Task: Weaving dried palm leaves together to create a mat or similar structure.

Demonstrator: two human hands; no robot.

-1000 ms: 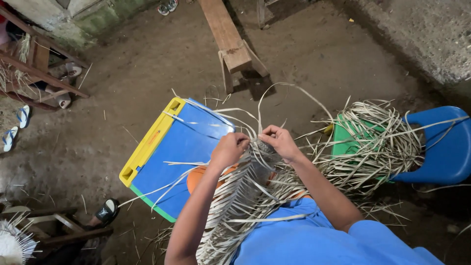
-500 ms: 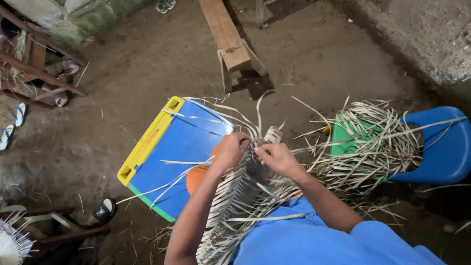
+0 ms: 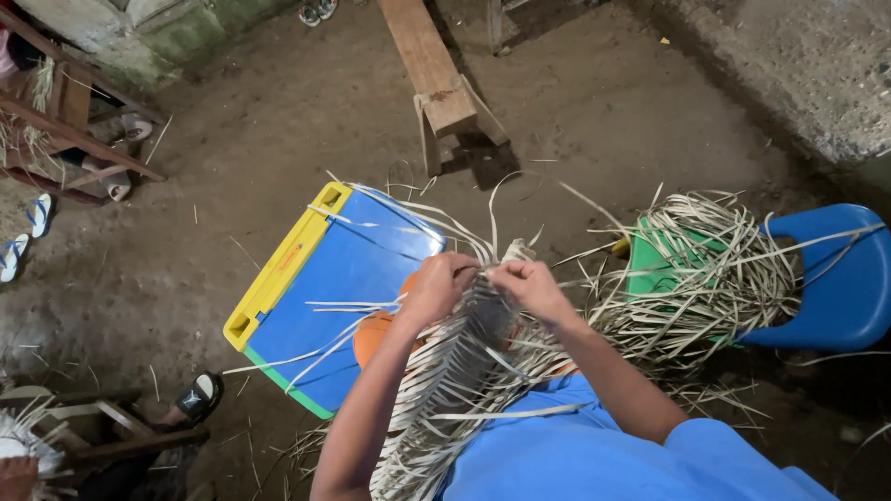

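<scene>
While the woven palm-strip piece [image 3: 455, 371] lies across the lap, left hand [image 3: 434, 286] and right hand [image 3: 531, 286] pinch strips at its far end (fingers curled shut on them, hands almost touching). Loose strips fan out past the fingers. Under it: blue board with yellow edge [image 3: 316, 288]. Right: strip pile [image 3: 705, 269] on a blue chair [image 3: 840, 278]. Beyond: wooden bench [image 3: 429, 65] on dirt floor.

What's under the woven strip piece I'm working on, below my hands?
Under the woven strip piece an orange rounded object shows at its left edge, beside the blue board. Its remainder is covered by strips, so its kind cannot be told.
</scene>
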